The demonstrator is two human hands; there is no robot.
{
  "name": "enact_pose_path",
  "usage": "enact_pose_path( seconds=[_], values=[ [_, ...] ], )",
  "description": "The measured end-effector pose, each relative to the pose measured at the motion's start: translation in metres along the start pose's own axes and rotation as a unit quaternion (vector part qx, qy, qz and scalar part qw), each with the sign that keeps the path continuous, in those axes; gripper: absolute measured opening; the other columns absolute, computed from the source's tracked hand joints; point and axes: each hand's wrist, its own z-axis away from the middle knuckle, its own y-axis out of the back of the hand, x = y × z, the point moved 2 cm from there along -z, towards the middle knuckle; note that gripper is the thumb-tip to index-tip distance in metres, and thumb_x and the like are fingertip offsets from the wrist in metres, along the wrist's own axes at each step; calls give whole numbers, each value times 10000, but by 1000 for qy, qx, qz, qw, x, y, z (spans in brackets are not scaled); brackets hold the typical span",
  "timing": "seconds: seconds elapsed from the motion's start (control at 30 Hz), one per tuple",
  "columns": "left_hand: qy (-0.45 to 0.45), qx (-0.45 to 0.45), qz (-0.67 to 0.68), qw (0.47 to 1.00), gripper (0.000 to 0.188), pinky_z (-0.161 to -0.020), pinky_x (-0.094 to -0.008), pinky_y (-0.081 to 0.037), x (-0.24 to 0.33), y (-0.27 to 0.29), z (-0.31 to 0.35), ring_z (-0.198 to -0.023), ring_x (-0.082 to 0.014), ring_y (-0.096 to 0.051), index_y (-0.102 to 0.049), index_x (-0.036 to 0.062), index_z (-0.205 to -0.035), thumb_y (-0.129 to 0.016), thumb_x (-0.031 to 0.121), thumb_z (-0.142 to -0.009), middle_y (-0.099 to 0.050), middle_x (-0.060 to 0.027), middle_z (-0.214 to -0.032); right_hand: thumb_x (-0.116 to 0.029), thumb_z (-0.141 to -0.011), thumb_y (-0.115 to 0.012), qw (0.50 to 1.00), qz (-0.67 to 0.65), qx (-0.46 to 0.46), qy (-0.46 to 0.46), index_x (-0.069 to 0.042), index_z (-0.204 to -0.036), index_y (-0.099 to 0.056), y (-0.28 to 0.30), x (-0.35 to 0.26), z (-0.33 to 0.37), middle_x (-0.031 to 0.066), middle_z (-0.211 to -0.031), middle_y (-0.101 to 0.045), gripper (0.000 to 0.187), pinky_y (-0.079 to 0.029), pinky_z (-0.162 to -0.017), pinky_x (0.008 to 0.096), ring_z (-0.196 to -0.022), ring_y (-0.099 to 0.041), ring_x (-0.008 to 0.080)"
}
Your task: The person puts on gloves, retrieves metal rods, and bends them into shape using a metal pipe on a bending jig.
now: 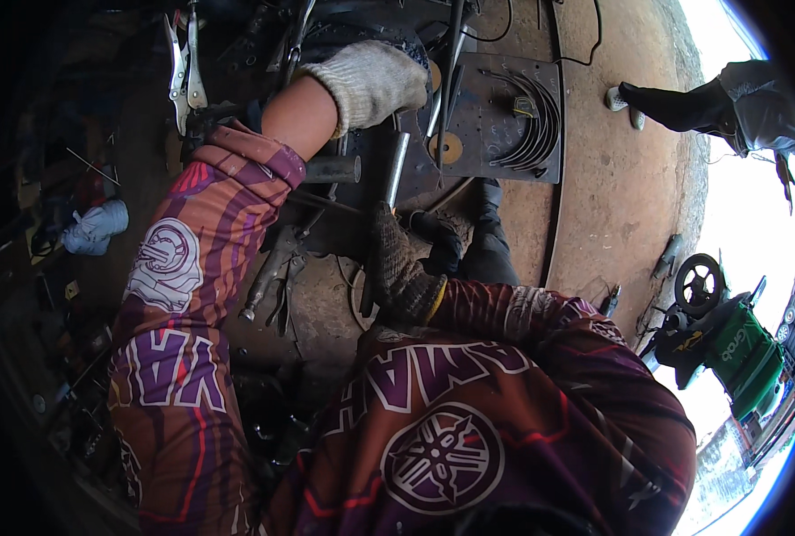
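Observation:
My right hand (pixel 401 272), in a dark knitted glove with a yellow cuff edge, is wrapped round the lower end of a shiny metal tube (pixel 397 170). The tube points up and away from me, in front of my body. Farther off to the left, my left hand (pixel 371 85) wears a pale knitted glove and reaches over the dark metal worktop. Its fingers curl down out of sight, so whatever they grip is hidden. A thicker, darker pipe (pixel 333 169) lies just below the left wrist.
On a dark steel plate (pixel 496 85) lie several curved rods (pixel 540 125) and a tan disc (pixel 447 148). Locking pliers (pixel 183 80) hang at far left; clamp-like tools (pixel 277 272) are nearer. A person (pixel 728 107) is at right, with a parked motorbike (pixel 710 322) lower down.

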Motion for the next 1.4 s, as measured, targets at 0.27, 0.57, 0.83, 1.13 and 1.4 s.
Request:
enact_pose_path(
  seconds=[0.27,0.57,0.83,1.13,1.4],
  values=[
    [13,33,-2,999,199,-833,-416,-594,0,-7,3,-990,-304,-708,-741,138,-976,-671,27,-826,-723,-88,-1004,-489,-989,-589,995,-78,32,49,-61,-1298,-519,35,-31,22,80,-917,-627,532,-546,-669,343,-777,-641,203],
    [65,21,59,996,341,-968,-424,-522,3,9,19,-1137,-314,-622,-704,145,-1119,-651,4,-813,-644,-97,-1145,-344,-966,-678,977,204,-56,-13,-49,-1348,-541,121,-73,95,34,-861,-620,501,-486,-591,260,-684,-571,105],
    [97,86,66,989,279,-1008,-436,-491,14,34,48,-1158,-326,-609,-685,143,-1154,-584,131,-894,-657,-108,-1185,-171,-962,-658,967,255,16,9,-36,-1327,-586,191,-92,120,27,-864,-650,396,-518,-607,276,-707,-602,103],
    [411,34,99,906,346,-708,-502,-590,109,-5,-2,-919,-317,-739,-731,64,-1133,-528,306,-993,-760,-130,-1001,-201,-950,-684,948,293,106,64,-58,-1262,-600,236,-128,58,-3,-782,-587,354,-491,-485,277,-590,-571,110],
    [556,240,95,790,438,-674,-469,-557,123,-34,-5,-857,-356,-715,-605,85,-1098,-532,502,-982,-706,-213,-998,-270,-943,-686,914,397,87,19,-86,-1104,-611,287,-166,24,-2,-755,-580,255,-464,-426,279,-551,-562,107]
  ],
)
